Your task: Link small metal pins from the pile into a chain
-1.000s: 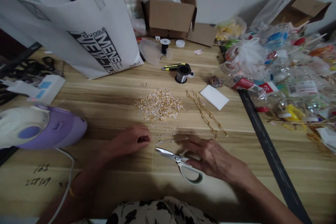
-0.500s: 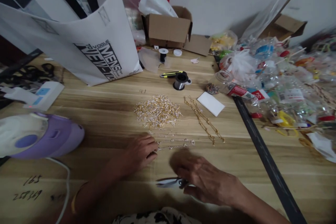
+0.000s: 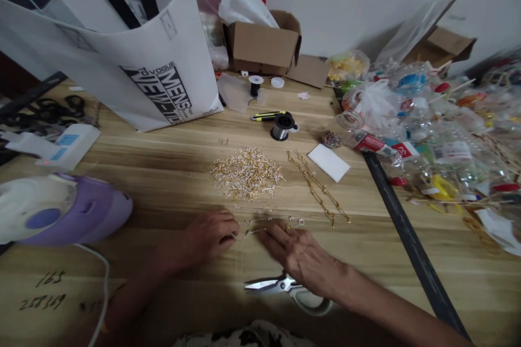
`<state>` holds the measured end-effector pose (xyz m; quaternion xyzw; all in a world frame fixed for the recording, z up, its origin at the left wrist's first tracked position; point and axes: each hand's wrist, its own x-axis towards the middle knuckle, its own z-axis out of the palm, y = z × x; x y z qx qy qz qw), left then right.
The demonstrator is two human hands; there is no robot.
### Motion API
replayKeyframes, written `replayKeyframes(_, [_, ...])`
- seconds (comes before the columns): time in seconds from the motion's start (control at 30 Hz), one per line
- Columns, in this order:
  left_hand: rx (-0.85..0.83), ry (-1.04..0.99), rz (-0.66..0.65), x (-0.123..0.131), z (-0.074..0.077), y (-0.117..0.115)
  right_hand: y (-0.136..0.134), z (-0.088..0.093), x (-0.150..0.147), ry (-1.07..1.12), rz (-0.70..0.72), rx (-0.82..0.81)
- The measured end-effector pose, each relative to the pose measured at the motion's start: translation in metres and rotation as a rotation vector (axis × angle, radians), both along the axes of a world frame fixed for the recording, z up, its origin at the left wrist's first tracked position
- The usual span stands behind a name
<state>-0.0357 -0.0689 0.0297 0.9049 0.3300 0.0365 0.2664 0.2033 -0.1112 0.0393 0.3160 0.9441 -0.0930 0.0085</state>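
A thin silver chain (image 3: 255, 221) with small beads lies doubled on the table, a ring at its right end. My left hand (image 3: 217, 232) is closed at the left end of this chain, its fingertips pinching a fine strand. Over the chain's lower length, my right hand (image 3: 303, 257) has its fingers bent together on it; the fingertips are slightly blurred. Below that hand lies a pair of scissors (image 3: 266, 285) with blades partly apart and light handles, not held. Just beyond both hands sits a heap of gold and silver beaded pins (image 3: 246, 172).
Two gold chains (image 3: 311, 181) lie beside a white card (image 3: 329, 162). Farther back are a wire spool (image 3: 280, 129), a yellow-black cutter (image 3: 262, 116) and a cardboard box (image 3: 264, 43). A purple-white appliance (image 3: 93, 206) stands left, plastic bottles (image 3: 415, 119) right.
My right hand has let go of the scissors, leaving them on the table, and moved up and left onto the silver chain. My left hand has shifted slightly left.
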Motion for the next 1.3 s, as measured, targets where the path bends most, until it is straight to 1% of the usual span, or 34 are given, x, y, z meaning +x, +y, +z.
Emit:
replayKeyframes(0.1, [0.008,0.034,0.066,-0.006,-0.005,0.005,0.001,-0.003,-0.003,0.029,-0.008,0.021])
replayKeyframes(0.27, [0.023,0.046,0.095,-0.01,-0.013,0.006,-0.003,-0.009,-0.009,0.046,0.022,0.068])
replayKeyframes(0.37, [0.047,0.06,0.096,-0.008,-0.013,0.005,-0.006,-0.013,-0.012,0.014,0.012,0.071])
replayKeyframes(0.43, [0.051,0.061,0.085,-0.007,-0.014,0.005,-0.008,-0.015,-0.011,-0.004,0.014,0.044])
replayKeyframes(0.57, [0.05,0.053,0.086,-0.008,-0.014,0.005,-0.008,-0.015,-0.012,0.002,0.059,0.013])
replayKeyframes(0.8, [0.015,0.042,0.109,-0.013,-0.012,0.01,0.0,-0.015,-0.027,0.003,0.119,0.12])
replayKeyframes(0.93, [-0.023,0.029,0.15,-0.016,-0.011,0.013,0.0,-0.022,-0.03,0.019,0.154,0.164])
replayKeyframes(1.0, [-0.039,0.023,0.177,-0.017,-0.01,0.015,-0.003,-0.026,-0.031,0.048,0.142,0.184])
replayKeyframes(1.07, [-0.052,0.022,0.222,-0.019,-0.009,0.018,-0.005,-0.028,-0.032,0.064,0.148,0.193])
replayKeyframes(1.13, [-0.069,0.007,0.308,-0.022,-0.009,0.021,-0.008,-0.029,-0.034,0.075,0.177,0.192])
replayKeyframes(1.23, [-0.063,-0.045,0.501,-0.025,-0.013,0.027,-0.012,-0.028,-0.036,0.1,0.188,0.183])
replayKeyframes(1.3, [0.022,-0.082,0.652,-0.027,-0.017,0.032,-0.013,-0.026,-0.035,0.118,0.206,0.165])
